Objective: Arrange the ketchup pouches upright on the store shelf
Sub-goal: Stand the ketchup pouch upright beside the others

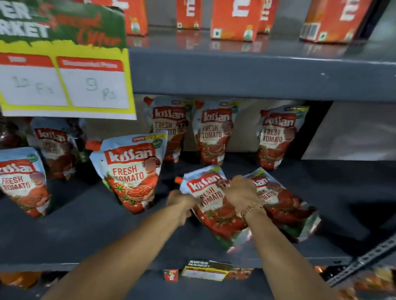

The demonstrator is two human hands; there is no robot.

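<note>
Left hand and right hand: both gripping one tilted ketchup pouch on grey shelf. Second pouch lying just beside, right. Six further pouches upright, behind and left.

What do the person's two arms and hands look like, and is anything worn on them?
Both forearms are bare: no sleeves show in the frame and there are no gloves. The right hand has a gold-coloured chain bracelet around the wrist. The left hand shows no ring, watch or band, though part of it is hidden. No markings can be made out on either arm.
</note>
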